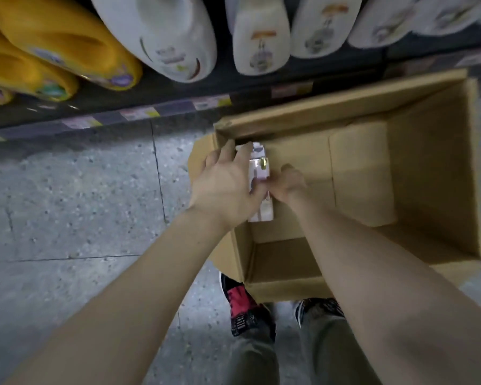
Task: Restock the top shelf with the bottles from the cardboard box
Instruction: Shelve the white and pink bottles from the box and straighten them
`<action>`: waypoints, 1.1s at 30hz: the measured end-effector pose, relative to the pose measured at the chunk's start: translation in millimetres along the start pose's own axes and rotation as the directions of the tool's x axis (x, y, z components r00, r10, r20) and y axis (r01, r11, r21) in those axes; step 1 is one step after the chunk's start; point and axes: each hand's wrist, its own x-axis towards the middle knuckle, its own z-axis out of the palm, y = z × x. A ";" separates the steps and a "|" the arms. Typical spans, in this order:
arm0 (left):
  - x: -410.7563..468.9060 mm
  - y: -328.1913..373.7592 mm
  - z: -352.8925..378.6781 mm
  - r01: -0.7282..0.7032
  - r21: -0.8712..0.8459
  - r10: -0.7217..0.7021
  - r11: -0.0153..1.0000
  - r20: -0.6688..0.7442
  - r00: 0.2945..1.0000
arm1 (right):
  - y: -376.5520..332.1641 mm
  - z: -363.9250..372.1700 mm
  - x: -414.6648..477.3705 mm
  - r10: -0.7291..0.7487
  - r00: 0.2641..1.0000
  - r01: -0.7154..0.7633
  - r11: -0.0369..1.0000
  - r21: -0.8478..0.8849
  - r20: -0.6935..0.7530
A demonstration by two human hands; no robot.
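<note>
I see a dark shelf [178,90] across the top of the view. It carries 2 yellow jugs [53,51] at the left and a row of white jugs [161,37] beside them, with price labels along its edge. Below it is grey speckled floor [67,190], and the person's shoes [242,301] stand just behind the open cardboard box [433,176]. The box's left wall stands close beside the left hand's knuckles.

The bottle [258,169] is white and pink, and too blurred for me to read. It sits inside the box against that left wall. Its long axis runs from the near side toward the shelf, and I cannot tell which end is the cap.

The left hand [225,184] curls over the bottle from the left, fingers wrapped across its top. The right hand [288,182] meets it from the right, fingers bent and pinching its side.
</note>
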 end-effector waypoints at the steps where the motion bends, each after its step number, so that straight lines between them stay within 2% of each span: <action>1: 0.1 -2.8 9.4 -0.010 0.008 0.010 1.000 0.002 1.000 | 3.5 10.8 12.3 -0.007 1.000 0.007 1.000 0.016 -0.001; 8: -5.3 -18.3 45.0 -0.098 -0.050 0.090 0.994 -0.142 0.986 | 14.5 63.7 53.7 -0.002 1.000 0.009 0.975 0.223 -0.031; 11: -4.9 -21.0 46.6 -0.124 -0.099 0.101 0.987 -0.208 0.973 | 15.4 67.1 60.3 0.020 0.997 0.006 0.934 0.358 -0.070; 13: -3.1 -23.7 47.6 -0.142 -0.117 0.112 0.983 -0.228 0.967 | 15.4 63.7 63.2 0.042 0.998 -0.023 0.911 0.413 -0.037; 17: -2.2 -25.7 46.1 -0.140 -0.149 0.106 0.979 -0.211 0.972 | 18.8 55.7 70.1 0.011 0.992 -0.052 0.940 0.336 0.123; 21: -1.3 -25.6 46.1 -0.120 -0.181 0.081 0.976 -0.208 0.975 | 27.7 57.0 71.3 -0.068 0.977 -0.032 0.891 0.453 0.203; 25: 1.0 -32.5 48.0 -0.120 -0.256 0.052 0.959 -0.259 0.964 | 30.3 65.5 70.3 -0.068 0.985 -0.036 0.823 0.567 0.161; 29: -2.5 -40.2 49.4 -0.136 -0.212 0.080 0.968 -0.253 0.964 | 36.4 63.5 64.9 -0.110 0.984 0.003 0.798 0.603 0.141; 31: -12.2 -40.1 46.3 -0.097 -0.215 0.053 0.972 -0.204 0.978 | 43.8 51.0 46.4 -0.126 0.987 0.040 0.795 0.605 0.102; 33: -24.7 -35.5 32.9 0.002 -0.196 -0.023 0.981 -0.107 0.994 | 49.7 24.5 13.1 -0.124 0.991 0.065 0.804 0.591 0.059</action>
